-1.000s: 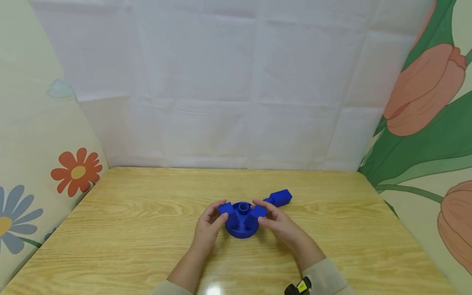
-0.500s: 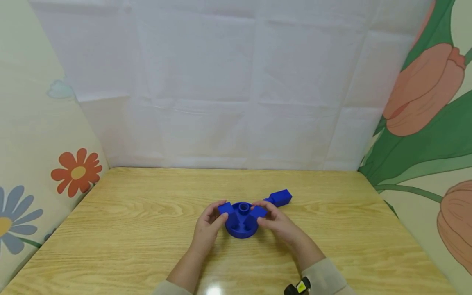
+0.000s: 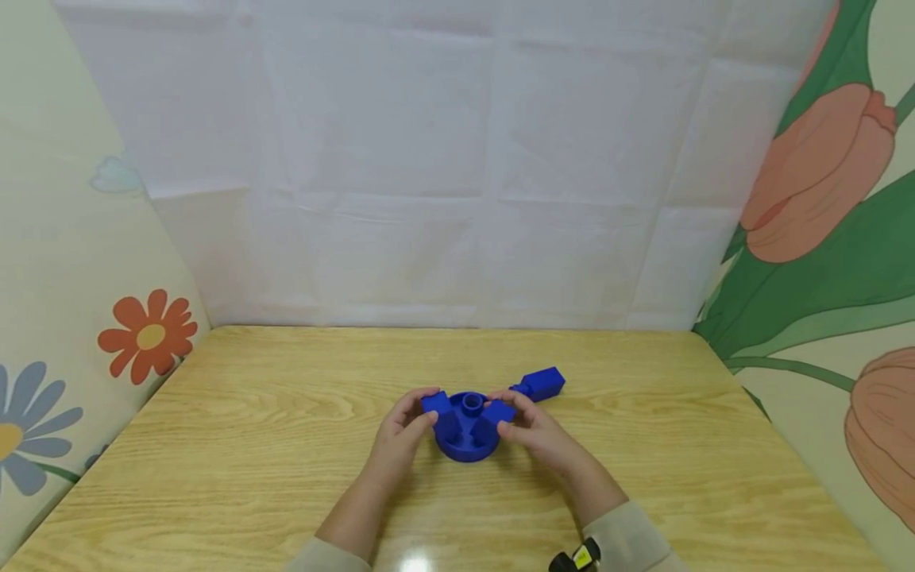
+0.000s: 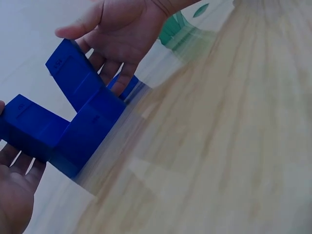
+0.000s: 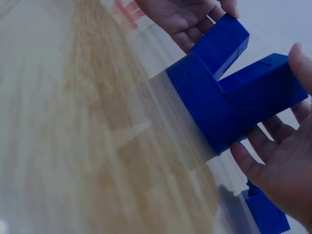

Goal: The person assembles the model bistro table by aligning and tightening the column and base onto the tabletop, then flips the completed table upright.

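A round blue base (image 3: 468, 454) with a raised ring socket at its far side lies on the table. Two blue blocks stand in it, leaning outward in a V. My left hand (image 3: 399, 437) holds the left block (image 3: 436, 403) between thumb and fingers. On the other side, my right hand (image 3: 546, 437) grips the right block (image 3: 499, 412) in the same way. The blocks' lower ends are partly hidden inside the base. Seen from the right wrist, the right fingertips come close to the base wall (image 5: 200, 102).
Behind my right hand, a loose blue piece (image 3: 543, 384) with a rectangular body and a narrow end lies on its side. The wooden table (image 3: 250, 445) ends at a white cloth backdrop (image 3: 457, 175). Flower-printed panels (image 3: 815, 318) flank it.
Very little differs. Both hands keep their hold on the blocks, and the right hand with its block has shifted slightly left. The head view has also shifted a little.
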